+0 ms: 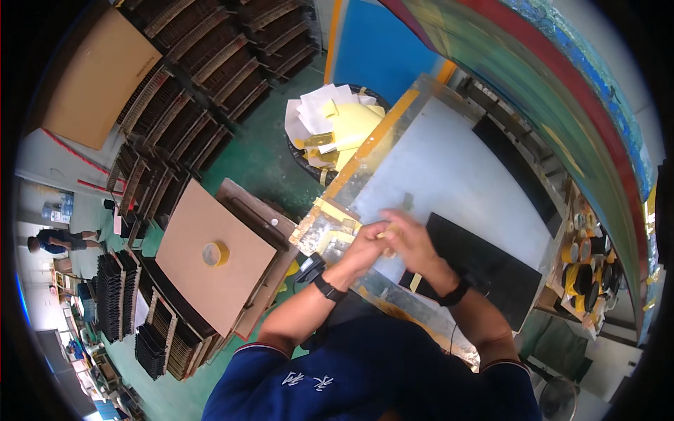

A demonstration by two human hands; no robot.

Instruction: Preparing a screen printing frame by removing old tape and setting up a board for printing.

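Observation:
My left hand [366, 247] and my right hand [413, 245] meet above the near left part of a worktable with a pale grey-white panel [421, 165]. The left fingers are closed. Those of the right are bent in against them and partly blurred. Something small and yellowish shows between the hands, too smeared to name. A black flat sheet [481, 270] lies on the table just right of my right hand. By my right wrist, a small yellow strip [415, 283] sticks up at the sheet's edge. Bits of yellow tape [337, 210] cling to the table's left edge.
Left of me, a tape roll [215, 253] rests on a brown board [210, 288] atop a stack. A bin [309, 168] of crumpled paper stands beyond the table. More tape rolls [581, 270] crowd a right-hand shelf. Overhead hangs a large framed screen [554, 84]. Racks [203, 63] stand far left.

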